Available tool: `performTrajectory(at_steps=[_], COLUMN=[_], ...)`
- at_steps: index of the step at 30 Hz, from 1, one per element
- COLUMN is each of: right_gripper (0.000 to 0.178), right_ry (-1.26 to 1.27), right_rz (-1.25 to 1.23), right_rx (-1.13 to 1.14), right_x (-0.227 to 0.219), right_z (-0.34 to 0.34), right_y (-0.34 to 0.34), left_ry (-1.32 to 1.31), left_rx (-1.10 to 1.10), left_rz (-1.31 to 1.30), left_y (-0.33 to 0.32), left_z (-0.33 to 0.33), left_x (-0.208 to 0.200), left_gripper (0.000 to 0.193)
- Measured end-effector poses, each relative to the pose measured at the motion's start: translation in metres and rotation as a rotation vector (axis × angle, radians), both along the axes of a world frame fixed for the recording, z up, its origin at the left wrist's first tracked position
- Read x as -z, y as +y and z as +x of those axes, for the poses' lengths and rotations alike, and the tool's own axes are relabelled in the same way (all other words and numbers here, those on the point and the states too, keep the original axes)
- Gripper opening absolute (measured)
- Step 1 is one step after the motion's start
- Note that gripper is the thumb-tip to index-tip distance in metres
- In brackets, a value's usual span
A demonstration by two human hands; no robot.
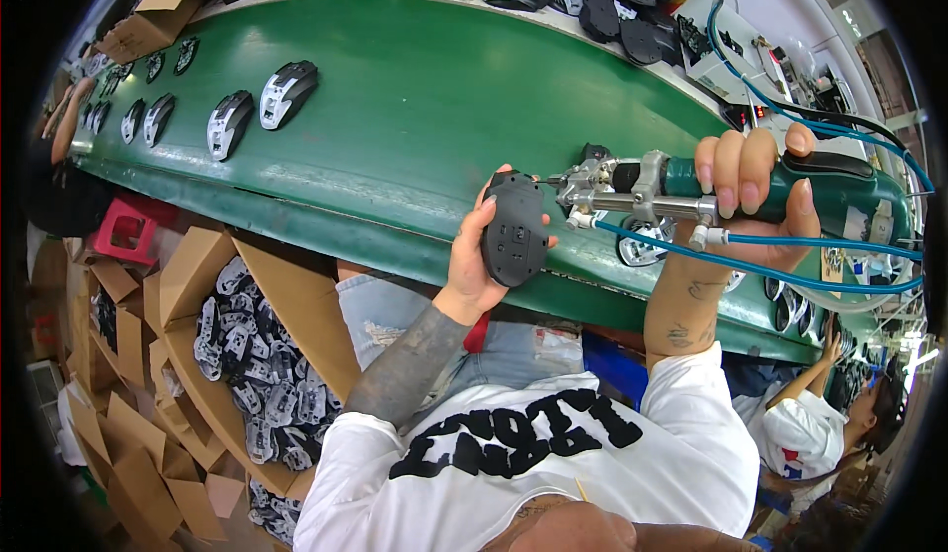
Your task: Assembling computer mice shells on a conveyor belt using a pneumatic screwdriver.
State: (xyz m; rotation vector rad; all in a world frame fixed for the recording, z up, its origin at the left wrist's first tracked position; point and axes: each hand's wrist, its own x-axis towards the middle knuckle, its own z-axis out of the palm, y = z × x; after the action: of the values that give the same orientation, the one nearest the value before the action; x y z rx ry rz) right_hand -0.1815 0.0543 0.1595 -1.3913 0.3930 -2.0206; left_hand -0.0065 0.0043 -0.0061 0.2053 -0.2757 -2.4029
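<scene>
My left hand (475, 261) is closed around a black computer mouse (515, 231), held with its underside facing up above the near edge of the green conveyor belt (395, 98). In my right hand (755, 182) is a green electric screwdriver (839, 197), lying sideways with a metal feeder nozzle and blue air hoses. Its tip points left and meets, or nearly meets, the upper end of the mouse; actual contact I cannot tell. Behind the tool, partly covered by it, a grey and black mouse part (642, 244) rests on the belt.
Several grey and black mice (286, 95) lie on the belt to the left. A carton (276, 354) full of mouse shells stands at lower left, near a red stool (126, 229). Black parts (597, 4) crowd the back shelf. A co-worker (805, 429) sits at right.
</scene>
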Motion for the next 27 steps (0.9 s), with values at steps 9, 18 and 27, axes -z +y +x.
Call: performTrajectory(at_steps=[9, 18, 27], right_gripper=[0.036, 0.019, 0.027], right_ry=[-0.007, 0.027, -0.096], right_rz=[-0.013, 0.021, -0.063], right_rx=[-0.019, -0.046, 0.024], right_x=[0.004, 0.008, -0.018], right_z=[0.007, 0.0, -0.018], right_y=[-0.014, -0.006, 0.025], left_ry=[0.06, 0.162, 0.064], left_rx=[-0.043, 0.067, -0.016], left_rz=[0.032, 0.064, 0.005], left_y=[-0.001, 0.001, 0.0], left_z=[0.01, 0.006, 0.003], left_x=[0.001, 0.006, 0.005], left_gripper=[0.048, 0.046, 0.047])
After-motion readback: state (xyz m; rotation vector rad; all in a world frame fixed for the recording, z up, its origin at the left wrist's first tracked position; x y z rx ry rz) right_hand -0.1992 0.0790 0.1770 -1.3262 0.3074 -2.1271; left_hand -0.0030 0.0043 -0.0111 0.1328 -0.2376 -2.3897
